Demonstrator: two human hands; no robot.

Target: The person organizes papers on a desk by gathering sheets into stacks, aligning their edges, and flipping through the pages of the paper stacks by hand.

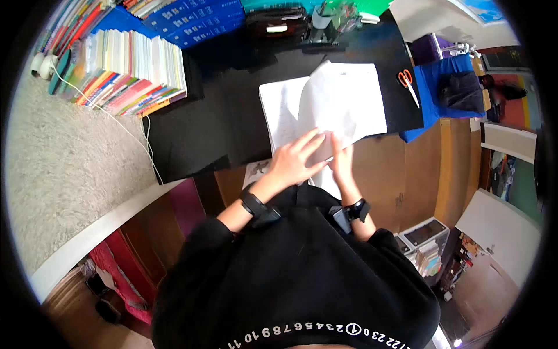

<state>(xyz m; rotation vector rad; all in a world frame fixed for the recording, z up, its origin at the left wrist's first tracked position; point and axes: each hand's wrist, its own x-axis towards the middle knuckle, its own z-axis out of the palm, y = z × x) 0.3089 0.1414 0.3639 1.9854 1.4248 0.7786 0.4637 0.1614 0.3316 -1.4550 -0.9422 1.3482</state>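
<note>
An open book or stack of white sheets (369, 102) lies at the front edge of the black desk (215, 125). One page (325, 110) is lifted and curls upward in its middle. My left hand (295, 158) rests at the lower edge of that page, fingers apart and pointing right. Close beside it, my right hand (342, 161) touches the same lower edge, its thumb and fingers near the paper; what it grips is too small to tell. More white paper (325, 179) shows below the hands, against my body.
Orange-handled scissors (408, 87) lie at the desk's right side. Rows of books (136, 64) stand at the left, blue boxes (195, 20) behind. A dark case (276, 26) and a cup (321, 17) are at the back. A white cable (110, 113) hangs at the left edge.
</note>
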